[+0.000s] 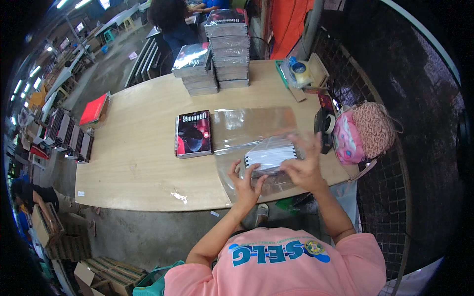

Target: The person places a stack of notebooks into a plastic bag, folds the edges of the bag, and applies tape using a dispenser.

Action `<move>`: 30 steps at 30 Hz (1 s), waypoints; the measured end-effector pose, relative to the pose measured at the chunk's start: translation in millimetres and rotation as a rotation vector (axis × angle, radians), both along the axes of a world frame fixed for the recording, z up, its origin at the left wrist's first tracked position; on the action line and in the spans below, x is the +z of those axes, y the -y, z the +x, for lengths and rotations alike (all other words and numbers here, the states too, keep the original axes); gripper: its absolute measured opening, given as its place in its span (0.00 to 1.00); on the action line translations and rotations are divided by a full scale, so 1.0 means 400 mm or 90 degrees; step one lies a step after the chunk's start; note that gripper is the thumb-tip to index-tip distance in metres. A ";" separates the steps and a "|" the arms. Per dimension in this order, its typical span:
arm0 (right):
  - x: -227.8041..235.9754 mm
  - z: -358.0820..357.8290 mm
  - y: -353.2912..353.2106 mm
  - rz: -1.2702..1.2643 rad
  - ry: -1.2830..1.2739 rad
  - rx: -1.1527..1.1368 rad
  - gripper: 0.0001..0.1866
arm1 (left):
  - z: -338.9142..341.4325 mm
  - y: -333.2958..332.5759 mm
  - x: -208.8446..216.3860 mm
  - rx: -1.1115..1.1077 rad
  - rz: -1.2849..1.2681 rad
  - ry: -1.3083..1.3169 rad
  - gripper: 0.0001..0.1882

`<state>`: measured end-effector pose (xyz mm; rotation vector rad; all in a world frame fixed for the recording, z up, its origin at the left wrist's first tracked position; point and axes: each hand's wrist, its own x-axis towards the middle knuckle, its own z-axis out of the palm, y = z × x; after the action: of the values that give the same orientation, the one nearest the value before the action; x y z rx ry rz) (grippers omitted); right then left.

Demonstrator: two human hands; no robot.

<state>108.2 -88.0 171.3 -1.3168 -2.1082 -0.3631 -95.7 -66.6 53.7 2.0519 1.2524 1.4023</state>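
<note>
In front of me is a bundle of spiral-bound notebooks (270, 157), its white page edges up and dark coils at both ends, with clear plastic film (254, 126) around and beneath it. My left hand (245, 183) grips the near left corner of the bundle, thumb and fingers curled against it. At the right end, my right hand (307, 167) has its thumb against the wrapped edge and seems to pinch the film; its upper fingers are raised and slightly blurred. Left of the film lies a stack of dark notebooks (194, 133) with a red and black cover.
Tall stacks of wrapped notebooks (228, 54) stand at the table's far edge. A red-topped stack (95, 109) sits at the left corner. On the right are a tape dispenser (324, 129), a pink pouch (348, 138) and a wire mesh partition (380, 163). Another person (170, 22) is beyond the table.
</note>
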 end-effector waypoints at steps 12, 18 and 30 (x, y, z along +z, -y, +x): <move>0.249 0.146 -0.147 -0.310 0.106 0.294 0.13 | -0.133 -0.169 0.152 -0.441 0.083 -0.425 0.37; 0.061 0.180 -0.262 -0.434 0.359 0.402 0.06 | -0.122 -0.221 0.182 -0.538 0.094 -0.496 0.44; 0.024 0.003 -0.294 -0.399 0.389 0.391 0.12 | 0.036 0.027 0.187 -0.254 -0.048 -0.404 0.46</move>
<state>109.3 29.4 180.7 -0.8170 -3.1809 0.2172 -81.4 -77.6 128.7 2.6051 0.9869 0.5320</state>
